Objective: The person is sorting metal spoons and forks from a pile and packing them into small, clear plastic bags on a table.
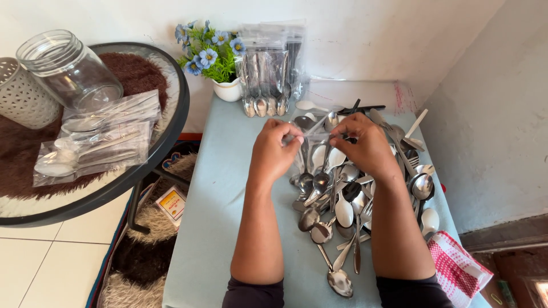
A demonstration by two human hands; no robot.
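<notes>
My left hand and my right hand are raised together over a pile of steel and white spoons on a pale blue table. Both hands pinch the top edge of a clear plastic pouch that hangs between them with spoons inside. Loose spoons and a few forks lie under and between my forearms.
Filled clear pouches of spoons lean against the wall beside a white pot of blue flowers. A round glass side table at left carries a glass jar, a white perforated holder and more pouches. A red checked cloth hangs at right.
</notes>
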